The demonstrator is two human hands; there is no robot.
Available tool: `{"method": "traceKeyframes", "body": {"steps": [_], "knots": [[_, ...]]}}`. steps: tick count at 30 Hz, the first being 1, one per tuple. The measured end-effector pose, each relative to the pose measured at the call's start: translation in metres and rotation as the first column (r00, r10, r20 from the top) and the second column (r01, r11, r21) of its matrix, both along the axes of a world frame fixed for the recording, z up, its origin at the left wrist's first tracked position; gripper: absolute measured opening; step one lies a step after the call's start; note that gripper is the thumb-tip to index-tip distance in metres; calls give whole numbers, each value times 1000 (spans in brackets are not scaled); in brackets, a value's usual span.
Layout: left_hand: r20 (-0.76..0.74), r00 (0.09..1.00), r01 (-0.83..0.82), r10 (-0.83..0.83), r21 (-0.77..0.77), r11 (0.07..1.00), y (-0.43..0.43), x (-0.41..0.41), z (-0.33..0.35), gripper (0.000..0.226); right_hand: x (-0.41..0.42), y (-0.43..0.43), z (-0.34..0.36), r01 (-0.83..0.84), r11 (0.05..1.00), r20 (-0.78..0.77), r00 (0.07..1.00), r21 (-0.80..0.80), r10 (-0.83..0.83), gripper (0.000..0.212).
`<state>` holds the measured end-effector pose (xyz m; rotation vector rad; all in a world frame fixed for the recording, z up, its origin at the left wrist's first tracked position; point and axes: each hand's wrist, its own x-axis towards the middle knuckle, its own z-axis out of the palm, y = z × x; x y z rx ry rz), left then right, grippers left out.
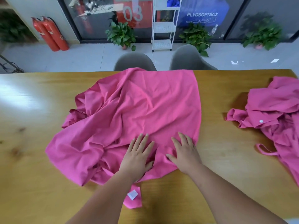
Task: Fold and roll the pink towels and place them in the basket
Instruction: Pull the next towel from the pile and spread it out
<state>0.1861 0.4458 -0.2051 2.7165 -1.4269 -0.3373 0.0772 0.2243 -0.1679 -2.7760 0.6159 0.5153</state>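
Observation:
A large pink towel [139, 110] lies spread and wrinkled across the middle of the wooden table [32, 167], bunched along its left side. A corner with a white label [133, 194] pokes out under my left forearm. My left hand [137, 157] lies flat on the towel's near edge, fingers straight and spread. Just to its right, my right hand [184, 152] also presses flat on the towel. More crumpled pink towels [275, 113] are heaped at the table's right edge. No basket is in view.
Two grey chairs [134, 62] stand at the table's far side. Beyond them are a white shelf cart [163, 34], potted plants [121, 34] and red fire extinguishers [50, 34] on the floor. Bare wood shows left of the towel and between the two pink heaps.

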Motion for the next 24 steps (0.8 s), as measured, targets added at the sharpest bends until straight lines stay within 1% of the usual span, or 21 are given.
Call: {"method": "traceKeyframes", "body": {"steps": [4, 6, 8, 9, 12, 14, 16, 17, 19, 20, 21, 22, 24], "knots": [[-40, 998, 50, -49, 11, 999, 22, -28, 2, 80, -25, 20, 9, 7, 1000, 33, 999, 1, -7, 70], [-71, 996, 55, -52, 41, 998, 33, -43, 1, 82, -38, 28, 13, 22, 999, 26, 999, 24, -23, 68], [-68, 996, 59, -55, 72, 996, 44, -56, 3, 83, -54, 34, 16, 9, 1000, 19, 1000, 7, -10, 65], [-68, 996, 61, -55, 90, 994, 49, -62, 4, 83, -63, 34, 18, -5, 1000, 24, 1000, -13, 6, 60], [-76, 995, 68, -60, 116, 991, 56, -78, 14, 82, -88, 30, 25, -57, 996, 36, 998, -73, 59, 33], [-103, 993, 63, -49, 134, 989, 57, -87, 21, 82, -102, 24, 32, -77, 992, 31, 996, -98, 80, 22], [-126, 991, 59, -39, 158, 986, 57, -97, 28, 82, -114, 17, 38, -80, 992, 41, 996, -101, 84, 21], [-126, 991, 62, -41, 166, 984, 56, -101, 32, 81, -118, 13, 41, -86, 992, 44, 995, -95, 91, 27], [-120, 992, 60, -39, 177, 982, 53, -110, 38, 72, -127, 6, 46, -114, 990, 37, 992, -86, 117, 43], [-115, 993, 53, -33, 182, 982, 49, -114, 40, 63, -131, 1, 48, -127, 988, 33, 991, -84, 130, 46], [-108, 994, 39, -20, 178, 983, 46, -118, 42, 55, -135, -4, 51, -148, 985, 23, 988, -86, 151, 44], [-104, 995, 16, 1, 163, 987, 42, -123, 44, 49, -139, -9, 54, -179, 979, 9, 984, -99, 180, 38], [-71, 997, -36, 44, 107, 994, 32, -137, 47, 39, -150, -24, 59, -230, 960, -11, 973, -158, 231, 15]]}}
